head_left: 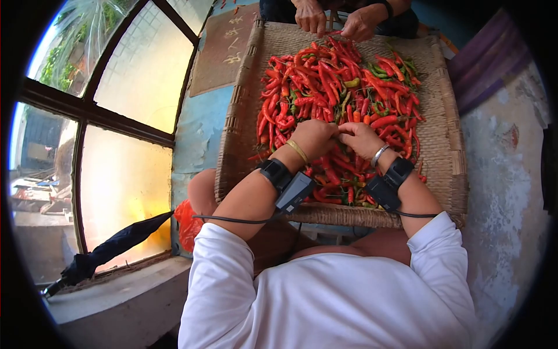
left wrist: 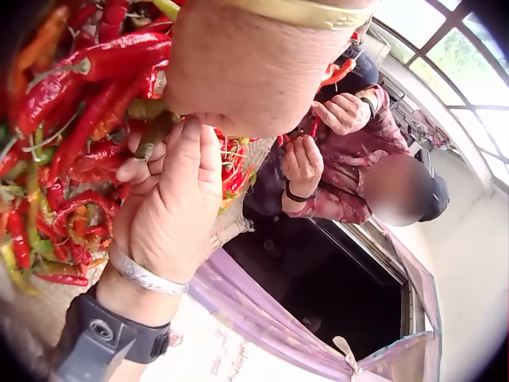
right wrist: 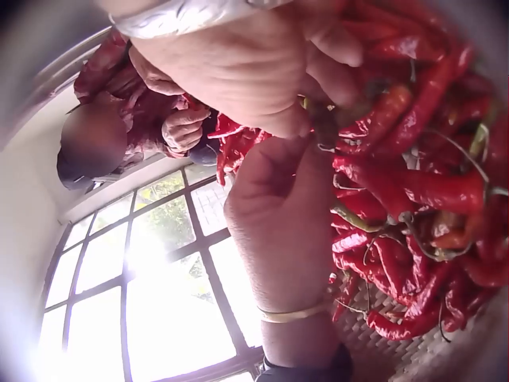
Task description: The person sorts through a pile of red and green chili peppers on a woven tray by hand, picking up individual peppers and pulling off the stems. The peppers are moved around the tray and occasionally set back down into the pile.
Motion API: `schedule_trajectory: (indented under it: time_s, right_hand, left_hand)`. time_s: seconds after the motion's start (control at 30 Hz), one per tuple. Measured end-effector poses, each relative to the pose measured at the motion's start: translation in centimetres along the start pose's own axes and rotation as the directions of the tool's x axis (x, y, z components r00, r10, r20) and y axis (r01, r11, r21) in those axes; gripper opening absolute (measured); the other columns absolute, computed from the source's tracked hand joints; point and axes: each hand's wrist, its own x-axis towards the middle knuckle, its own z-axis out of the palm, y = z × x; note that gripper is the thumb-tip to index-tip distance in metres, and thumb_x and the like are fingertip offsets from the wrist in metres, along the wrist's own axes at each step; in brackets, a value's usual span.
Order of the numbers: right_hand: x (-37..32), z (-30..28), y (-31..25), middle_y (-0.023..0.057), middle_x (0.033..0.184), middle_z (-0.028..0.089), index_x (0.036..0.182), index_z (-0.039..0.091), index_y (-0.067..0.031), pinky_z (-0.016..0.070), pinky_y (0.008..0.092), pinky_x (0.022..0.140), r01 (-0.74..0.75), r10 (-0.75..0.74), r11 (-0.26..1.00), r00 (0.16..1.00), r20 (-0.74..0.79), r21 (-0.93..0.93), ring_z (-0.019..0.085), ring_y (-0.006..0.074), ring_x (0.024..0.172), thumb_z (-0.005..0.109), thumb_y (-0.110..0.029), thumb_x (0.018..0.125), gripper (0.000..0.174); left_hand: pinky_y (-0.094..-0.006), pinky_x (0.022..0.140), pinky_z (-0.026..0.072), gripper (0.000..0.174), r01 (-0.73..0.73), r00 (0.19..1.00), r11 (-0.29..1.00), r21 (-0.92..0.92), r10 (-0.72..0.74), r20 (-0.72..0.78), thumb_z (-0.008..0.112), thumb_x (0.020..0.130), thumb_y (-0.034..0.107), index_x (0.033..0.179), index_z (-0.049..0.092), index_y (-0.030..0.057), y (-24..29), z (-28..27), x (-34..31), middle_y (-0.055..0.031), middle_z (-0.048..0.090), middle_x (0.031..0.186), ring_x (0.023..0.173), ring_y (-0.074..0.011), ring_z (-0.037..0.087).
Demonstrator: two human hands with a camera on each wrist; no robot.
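Observation:
My left hand, with a gold bangle at its wrist, meets my right hand over a heap of red chili peppers. A dark green-brown chili pepper shows between the fingers of both hands in the left wrist view. My right hand, wearing a silver bangle, pinches this pepper, its thumb close to the left hand. In the right wrist view the same chili pepper lies between the two hands, and my left fingers curl at it, partly hidden. Some green peppers are mixed among the red ones.
A woven tray holds the heap. Across it another person's hands handle a red pepper. A window stands at left, with a folded umbrella leaning there. A red plastic bag hangs beside my knee.

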Motion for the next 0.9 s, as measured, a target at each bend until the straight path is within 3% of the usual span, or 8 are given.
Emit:
schedule_trajectory:
  time_s: [0.23, 0.4, 0.6, 0.67, 0.73, 0.8, 0.83, 0.9]
  right_hand:
    - [0.3, -0.1, 0.5, 0.0008, 0.072, 0.056, 0.106, 0.052, -0.0014, 0.0409, 0.0211, 0.048, 0.044, -0.017, 0.967, 0.994, -0.108, 0.25, 0.051, 0.0081, 0.055, 0.055, -0.008, 0.077, 0.03]
    - [-0.4, -2.4, -1.4, -0.001, 0.07, 0.054, 0.113, 0.045, -0.0001, 0.0338, 0.0167, 0.039, -0.062, 0.13, 0.845, 0.987, -0.09, 0.532, 0.047, 0.0044, 0.052, 0.054, -0.005, 0.076, 0.038]
    - [-0.7, -5.0, -1.5, -0.001, 0.071, 0.054, 0.111, 0.047, -0.001, 0.0329, 0.0164, 0.038, 0.005, 0.018, 0.846, 0.999, -0.037, 0.533, 0.046, 0.0036, 0.051, 0.053, -0.007, 0.078, 0.034]
    - [-1.2, -5.7, -2.7, 0.0009, 0.074, 0.055, 0.114, 0.044, -0.001, 0.0344, 0.0173, 0.04, 0.053, 0.053, 0.785, 0.987, -0.154, 0.617, 0.048, 0.0051, 0.055, 0.054, -0.007, 0.078, 0.038]
    - [-0.7, -6.4, -2.6, 0.0064, 0.087, 0.057, 0.12, 0.036, -0.0001, 0.0418, 0.0205, 0.049, 0.39, -0.015, 0.541, 0.89, -0.456, 0.745, 0.055, 0.0094, 0.066, 0.055, -0.012, 0.081, 0.045]
    - [-0.7, -7.3, -2.9, 0.0069, 0.089, 0.057, 0.118, 0.038, 0.0003, 0.0451, 0.0218, 0.054, 0.492, 0.014, 0.468, 0.826, -0.563, 0.734, 0.057, 0.0101, 0.071, 0.055, -0.015, 0.082, 0.043]
    - [-0.7, -7.3, -2.6, 0.0069, 0.089, 0.057, 0.118, 0.038, 0.0003, 0.0451, 0.0218, 0.054, 0.493, 0.013, 0.468, 0.826, -0.564, 0.734, 0.057, 0.0101, 0.071, 0.055, -0.015, 0.082, 0.043]
    - [-0.7, -7.0, -1.3, 0.008, 0.091, 0.058, 0.119, 0.038, -0.0006, 0.0466, 0.0207, 0.055, 0.246, 0.058, 0.623, 0.932, -0.357, 0.742, 0.058, 0.01, 0.073, 0.053, -0.017, 0.084, 0.042]
  left_hand:
    - [-0.0384, 0.058, 0.0462, 0.013, -0.017, 0.998, 0.998, -0.063, 0.013, -0.057, 0.058, 0.069, 0.019, 0.078, 0.061, 0.0099, 0.0, -0.5, 0.1, -0.0102, 0.06, 0.067, 0.066, -0.0283, 0.058]
    - [-0.0378, 0.057, 0.0452, 0.014, 0.057, 0.996, 0.998, -0.017, -0.058, -0.071, 0.062, 0.07, 0.018, 0.078, 0.06, 0.0078, -0.8, -1.3, 0.2, -0.0109, 0.059, 0.067, 0.065, -0.0282, 0.058]
    - [-0.0401, 0.058, 0.0465, 0.015, 0.077, 0.987, 0.997, -0.007, -0.077, -0.139, 0.056, 0.073, 0.021, 0.078, 0.061, 0.0089, -1.1, -1.5, 0.3, -0.0118, 0.06, 0.068, 0.066, -0.0288, 0.058]
    - [-0.0367, 0.055, 0.0451, 0.015, 0.034, 0.986, 0.999, -0.032, -0.039, -0.162, 0.06, 0.074, 0.021, 0.079, 0.059, 0.0063, -1.2, -1.3, 0.2, -0.012, 0.059, 0.065, 0.062, -0.0285, 0.057]
    - [-0.0344, 0.056, 0.0456, 0.015, 0.048, 0.985, 0.995, -0.092, -0.062, -0.159, 0.061, 0.074, 0.019, 0.08, 0.06, 0.006, -1.1, -1.3, 0.2, -0.0115, 0.059, 0.066, 0.062, -0.026, 0.058]
    - [-0.0321, 0.057, 0.046, 0.015, 0.061, 0.984, 0.987, -0.15, -0.084, -0.154, 0.062, 0.073, 0.018, 0.082, 0.06, 0.0056, -1.0, -1.0, 0.3, -0.011, 0.059, 0.066, 0.061, -0.0235, 0.059]
    - [-0.0295, 0.058, 0.0458, 0.016, 0.094, 0.979, 0.964, -0.249, -0.135, -0.15, 0.063, 0.073, 0.016, 0.084, 0.06, 0.0047, -1.0, -0.7, 0.3, -0.0092, 0.06, 0.067, 0.062, -0.019, 0.058]
    - [-0.0268, 0.059, 0.0456, 0.017, 0.123, 0.974, 0.93, -0.345, -0.18, -0.14, 0.064, 0.073, 0.013, 0.087, 0.06, 0.0037, -1.0, -0.6, 0.5, -0.0074, 0.06, 0.067, 0.062, -0.0145, 0.058]
